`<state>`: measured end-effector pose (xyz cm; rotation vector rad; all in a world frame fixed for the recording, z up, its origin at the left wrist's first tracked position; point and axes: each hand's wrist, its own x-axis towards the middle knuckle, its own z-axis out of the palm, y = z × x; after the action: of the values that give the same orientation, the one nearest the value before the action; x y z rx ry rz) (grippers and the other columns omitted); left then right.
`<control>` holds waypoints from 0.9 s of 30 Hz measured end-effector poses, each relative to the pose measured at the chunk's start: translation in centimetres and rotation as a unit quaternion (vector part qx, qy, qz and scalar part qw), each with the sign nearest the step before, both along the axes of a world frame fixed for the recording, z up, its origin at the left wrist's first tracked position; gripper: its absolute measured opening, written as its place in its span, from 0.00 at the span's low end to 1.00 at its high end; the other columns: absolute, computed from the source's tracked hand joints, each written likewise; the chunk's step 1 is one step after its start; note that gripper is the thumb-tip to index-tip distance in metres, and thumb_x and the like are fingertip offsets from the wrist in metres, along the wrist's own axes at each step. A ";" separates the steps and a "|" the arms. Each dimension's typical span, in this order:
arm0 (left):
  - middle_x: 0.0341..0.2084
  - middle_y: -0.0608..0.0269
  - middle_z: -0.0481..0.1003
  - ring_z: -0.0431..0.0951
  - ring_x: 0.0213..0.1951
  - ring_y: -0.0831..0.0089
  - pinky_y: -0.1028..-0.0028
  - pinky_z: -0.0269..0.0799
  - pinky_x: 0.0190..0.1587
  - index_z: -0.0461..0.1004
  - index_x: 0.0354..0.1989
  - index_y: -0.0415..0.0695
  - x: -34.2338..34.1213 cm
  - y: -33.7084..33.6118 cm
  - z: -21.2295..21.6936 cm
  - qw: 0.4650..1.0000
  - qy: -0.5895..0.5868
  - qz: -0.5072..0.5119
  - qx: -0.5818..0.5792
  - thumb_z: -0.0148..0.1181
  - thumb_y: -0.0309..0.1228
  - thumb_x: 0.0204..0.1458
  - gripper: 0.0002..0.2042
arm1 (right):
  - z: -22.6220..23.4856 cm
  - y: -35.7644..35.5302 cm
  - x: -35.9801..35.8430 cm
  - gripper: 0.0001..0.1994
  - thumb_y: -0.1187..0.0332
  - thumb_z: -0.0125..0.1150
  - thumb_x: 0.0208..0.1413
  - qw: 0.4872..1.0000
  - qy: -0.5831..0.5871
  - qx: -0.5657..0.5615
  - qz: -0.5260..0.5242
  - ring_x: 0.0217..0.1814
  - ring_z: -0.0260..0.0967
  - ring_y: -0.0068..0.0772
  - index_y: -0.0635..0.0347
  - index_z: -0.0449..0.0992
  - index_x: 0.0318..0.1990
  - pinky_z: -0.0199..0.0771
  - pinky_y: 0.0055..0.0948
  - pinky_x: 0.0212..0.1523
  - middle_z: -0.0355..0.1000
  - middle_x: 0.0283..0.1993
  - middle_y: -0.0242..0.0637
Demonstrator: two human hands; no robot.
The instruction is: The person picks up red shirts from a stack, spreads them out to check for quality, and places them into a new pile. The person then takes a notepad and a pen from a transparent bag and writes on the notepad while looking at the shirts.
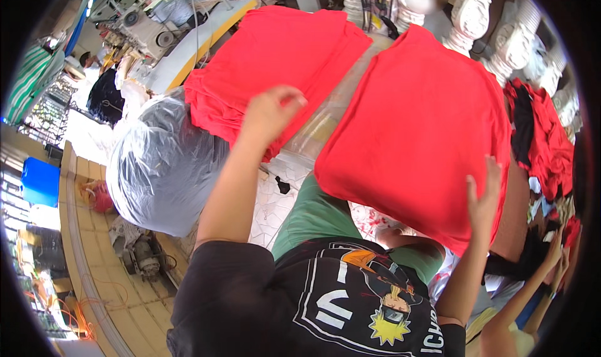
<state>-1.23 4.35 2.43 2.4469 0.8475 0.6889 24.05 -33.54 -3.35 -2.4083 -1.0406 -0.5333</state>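
2 red cloth stacks (pixel 416 125), long facing edges slanting up-right, left grip (pixel 274 112) loosely curled, right grip (pixel 484 197) spread

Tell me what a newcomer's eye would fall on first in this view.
Probably the bright red cloth: the left red pile at upper centre-left and the larger-looking right red pile right of centre, with a gap between. The left hand shows against the first, the right hand against the second's right side. Next might come the bulging grey plastic bag at left and the ornate white posts at upper right.
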 end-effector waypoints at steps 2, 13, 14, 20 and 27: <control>0.41 0.47 0.75 0.75 0.45 0.55 0.63 0.69 0.49 0.76 0.42 0.41 -1.7 4.3 1.4 0.985 0.023 0.149 0.080 0.61 0.46 0.48 0.21 | -3.7 1.4 0.3 0.29 0.63 0.57 0.55 0.996 0.045 -0.072 -0.015 0.73 0.41 0.46 0.56 0.59 0.64 0.42 0.46 0.68 0.51 0.69 0.45; 0.40 0.48 0.77 0.76 0.45 0.55 0.60 0.72 0.46 0.77 0.38 0.39 -8.1 10.4 2.0 0.885 0.330 0.327 -0.030 0.61 0.57 0.42 0.30 | -5.7 2.1 1.4 0.27 0.61 0.56 0.54 0.994 0.039 -0.102 -0.006 0.70 0.47 0.48 0.55 0.62 0.62 0.44 0.46 0.67 0.54 0.67 0.46; 0.41 0.50 0.77 0.76 0.46 0.56 0.61 0.72 0.46 0.78 0.39 0.40 -7.5 10.1 2.5 0.890 0.320 0.322 -0.037 0.60 0.57 0.42 0.29 | -6.4 1.5 1.5 0.27 0.59 0.55 0.55 0.994 0.043 -0.102 -0.023 0.71 0.45 0.47 0.54 0.62 0.62 0.42 0.49 0.67 0.52 0.68 0.43; 0.27 0.51 0.77 0.78 0.34 0.60 0.66 0.72 0.38 0.77 0.26 0.38 -8.3 11.3 -0.2 0.937 0.230 0.252 -0.071 0.61 0.53 0.44 0.24 | -6.3 2.0 1.5 0.26 0.58 0.53 0.56 0.990 0.053 -0.126 -0.029 0.72 0.43 0.46 0.52 0.61 0.63 0.41 0.51 0.67 0.51 0.69 0.41; 0.29 0.74 0.72 0.70 0.30 0.83 0.80 0.65 0.33 0.72 0.32 0.43 -1.5 8.8 4.7 0.828 -0.440 0.022 -0.348 0.62 0.29 0.47 0.06 | -5.5 2.0 1.3 0.27 0.59 0.56 0.55 0.989 0.087 -0.115 -0.022 0.71 0.44 0.48 0.54 0.62 0.62 0.42 0.51 0.67 0.52 0.68 0.46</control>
<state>-2.78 13.18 7.16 1.2349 0.5978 1.1375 25.39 -31.52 -8.83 -2.6294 -1.0223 -0.2201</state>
